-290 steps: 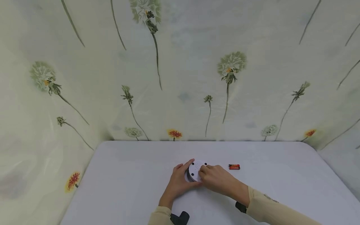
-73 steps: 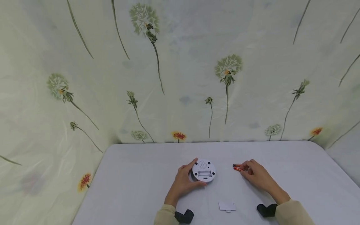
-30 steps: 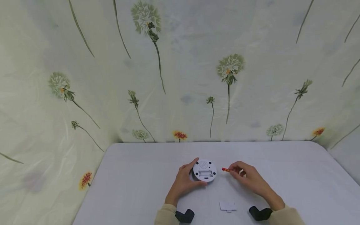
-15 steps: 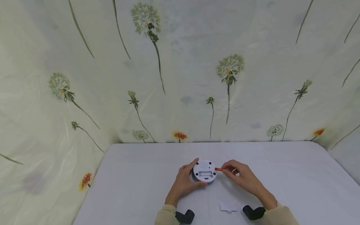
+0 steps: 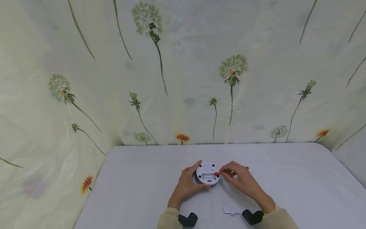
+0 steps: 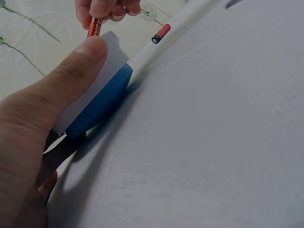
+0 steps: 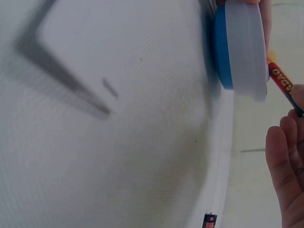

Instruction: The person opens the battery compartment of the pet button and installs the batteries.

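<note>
The round device (image 5: 204, 168) is clasped at its rim by the left grip (image 5: 186, 184). One red battery (image 5: 217, 173) is pinched in the right grip (image 5: 242, 179), its tip at the device's compartment (image 5: 207, 176); a second battery (image 6: 161, 33) is partly hidden behind that grip.

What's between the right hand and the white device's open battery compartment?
In the head view, a red battery pinched by the right hand, its free end at the battery compartment; whether they touch is unclear.
</note>
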Available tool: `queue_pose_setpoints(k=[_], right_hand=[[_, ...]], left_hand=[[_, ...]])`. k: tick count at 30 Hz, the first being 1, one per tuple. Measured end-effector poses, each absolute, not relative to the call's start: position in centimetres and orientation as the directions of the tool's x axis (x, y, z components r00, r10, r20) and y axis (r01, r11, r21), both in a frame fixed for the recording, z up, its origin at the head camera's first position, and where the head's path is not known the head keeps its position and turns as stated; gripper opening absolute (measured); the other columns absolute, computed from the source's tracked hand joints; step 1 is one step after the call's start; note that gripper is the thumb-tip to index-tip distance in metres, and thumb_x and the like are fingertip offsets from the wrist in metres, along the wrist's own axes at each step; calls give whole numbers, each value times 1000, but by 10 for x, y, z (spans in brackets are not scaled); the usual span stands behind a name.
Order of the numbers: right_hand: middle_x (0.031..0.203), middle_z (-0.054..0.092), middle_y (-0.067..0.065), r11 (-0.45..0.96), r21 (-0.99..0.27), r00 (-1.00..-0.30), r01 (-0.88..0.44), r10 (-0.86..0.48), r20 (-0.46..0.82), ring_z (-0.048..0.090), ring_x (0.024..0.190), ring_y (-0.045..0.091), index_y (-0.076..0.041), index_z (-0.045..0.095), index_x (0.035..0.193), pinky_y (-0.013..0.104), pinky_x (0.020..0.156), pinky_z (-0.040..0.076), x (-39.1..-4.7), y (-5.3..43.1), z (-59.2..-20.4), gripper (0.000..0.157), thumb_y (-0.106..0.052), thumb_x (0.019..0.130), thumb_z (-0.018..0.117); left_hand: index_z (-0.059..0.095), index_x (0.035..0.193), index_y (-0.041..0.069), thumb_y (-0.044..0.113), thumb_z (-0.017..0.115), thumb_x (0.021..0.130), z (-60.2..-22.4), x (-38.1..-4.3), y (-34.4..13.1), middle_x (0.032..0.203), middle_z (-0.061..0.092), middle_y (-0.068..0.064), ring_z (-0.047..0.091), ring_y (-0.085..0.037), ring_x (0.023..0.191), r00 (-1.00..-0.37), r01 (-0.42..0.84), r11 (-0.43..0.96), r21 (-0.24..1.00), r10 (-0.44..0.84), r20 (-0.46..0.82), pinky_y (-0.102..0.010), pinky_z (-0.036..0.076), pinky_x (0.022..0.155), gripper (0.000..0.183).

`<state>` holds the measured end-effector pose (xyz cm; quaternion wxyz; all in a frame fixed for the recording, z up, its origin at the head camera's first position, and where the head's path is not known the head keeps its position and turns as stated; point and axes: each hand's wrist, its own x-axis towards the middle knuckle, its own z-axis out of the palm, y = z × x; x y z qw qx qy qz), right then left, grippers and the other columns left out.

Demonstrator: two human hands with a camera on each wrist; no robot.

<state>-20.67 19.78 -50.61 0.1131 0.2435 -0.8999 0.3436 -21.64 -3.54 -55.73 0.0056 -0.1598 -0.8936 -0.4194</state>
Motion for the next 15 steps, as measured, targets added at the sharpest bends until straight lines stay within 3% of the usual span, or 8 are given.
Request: queue_pose_setpoints(k=[15], right_hand=[[86, 54, -12, 676, -551, -872, -490, -376, 314, 52, 75, -2, -22, 64, 91, 17, 66, 49, -204, 181, -501, 20, -11, 76, 69]], left_hand=[[20, 133, 49, 69, 65, 53, -557, -217, -35, 137, 39, 13, 37, -22, 122, -952, 275, 600, 751, 277, 128, -45, 37, 96, 93]])
